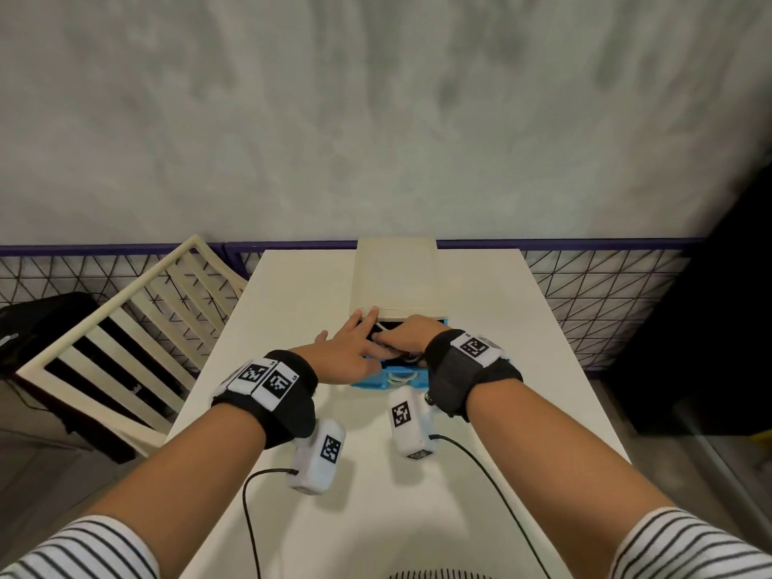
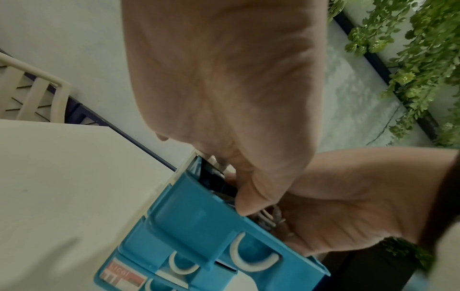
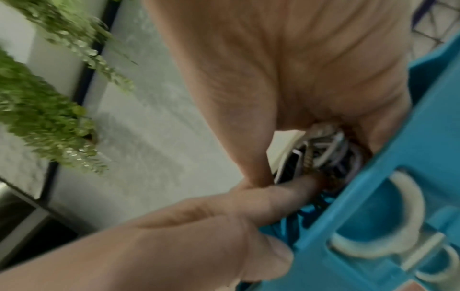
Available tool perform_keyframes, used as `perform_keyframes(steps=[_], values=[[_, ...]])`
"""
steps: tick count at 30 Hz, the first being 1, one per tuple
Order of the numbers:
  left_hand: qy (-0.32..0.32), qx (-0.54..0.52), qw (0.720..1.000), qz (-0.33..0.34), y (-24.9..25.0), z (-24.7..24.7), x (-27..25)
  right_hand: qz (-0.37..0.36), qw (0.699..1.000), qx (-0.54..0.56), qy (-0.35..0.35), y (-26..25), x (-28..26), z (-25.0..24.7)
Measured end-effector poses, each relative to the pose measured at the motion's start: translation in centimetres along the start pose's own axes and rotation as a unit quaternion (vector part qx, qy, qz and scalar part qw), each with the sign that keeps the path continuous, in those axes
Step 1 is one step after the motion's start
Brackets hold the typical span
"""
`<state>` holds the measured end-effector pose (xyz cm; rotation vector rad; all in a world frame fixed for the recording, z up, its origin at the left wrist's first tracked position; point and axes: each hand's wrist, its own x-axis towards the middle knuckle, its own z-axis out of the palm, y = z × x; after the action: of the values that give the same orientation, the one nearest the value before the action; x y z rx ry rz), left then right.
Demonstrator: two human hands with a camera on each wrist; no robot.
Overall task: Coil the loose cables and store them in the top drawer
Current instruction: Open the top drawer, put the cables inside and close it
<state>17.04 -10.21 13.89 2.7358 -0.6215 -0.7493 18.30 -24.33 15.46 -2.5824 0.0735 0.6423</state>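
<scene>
Both forearms reach over the white table (image 1: pixel 292 294) to the pulled-out blue top drawer (image 1: pixel 369 380). Left hand (image 1: pixel 349 353) lies spread, fingers straight; right hand (image 1: pixel 411 334) curls around the coiled cables (image 3: pixel 326 145) inside it

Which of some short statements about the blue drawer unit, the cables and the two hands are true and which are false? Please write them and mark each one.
1. The top drawer of the small blue plastic drawer unit with white curved handles is pulled open. True.
2. Both hands are at the open drawer, the left hand and the right hand. True.
3. The bundle of white and dark cables lies loose on the white table, outside the drawer. False: it is inside the drawer, under the fingers.
4. The drawer unit stands on the floor. False: it stands on the table.
5. A cream slatted chair stands at the left of the table. True.
</scene>
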Motion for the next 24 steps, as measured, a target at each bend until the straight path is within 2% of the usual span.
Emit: perform_keyframes(steps=[4, 8, 10, 13, 14, 16, 20, 24], values=[[0.01, 0.009, 1.0, -0.001, -0.1, 0.4, 0.2, -0.032, 0.999, -0.024, 0.006, 1.0, -1.0, -1.2], [0.012, 0.008, 1.0, -0.002, -0.2, 0.5, 0.3, -0.085, 0.992, -0.076, 0.055, 3.5, -1.4, -2.1], [0.016, 0.0, 1.0, 0.006, -0.3, 0.4, 0.2, -0.163, 0.976, -0.106, 0.096, 4.9, -2.0, -1.7], [0.03, -0.027, 0.999, 0.015, -0.6, 0.2, -0.2, -0.308, 0.922, -0.21, 0.105, 7.0, -3.4, -0.2], [0.037, -0.037, 0.998, 0.017, -0.7, 0.0, -0.4, -0.322, 0.905, -0.261, 0.095, 7.6, -3.6, 0.5], [0.052, -0.059, 0.997, 0.02, -1.0, -0.3, -0.7, -0.318, 0.893, -0.309, 0.082, 8.4, -3.4, 1.5], [0.069, -0.067, 0.995, 0.03, -2.3, -0.4, -0.6, -0.329, 0.894, -0.292, 0.087, 8.2, -2.5, 2.2], [0.103, 0.001, 0.994, 0.037, -2.5, -0.1, -0.3, -0.354, 0.881, -0.303, 0.088, 8.2, -1.5, 2.4]])
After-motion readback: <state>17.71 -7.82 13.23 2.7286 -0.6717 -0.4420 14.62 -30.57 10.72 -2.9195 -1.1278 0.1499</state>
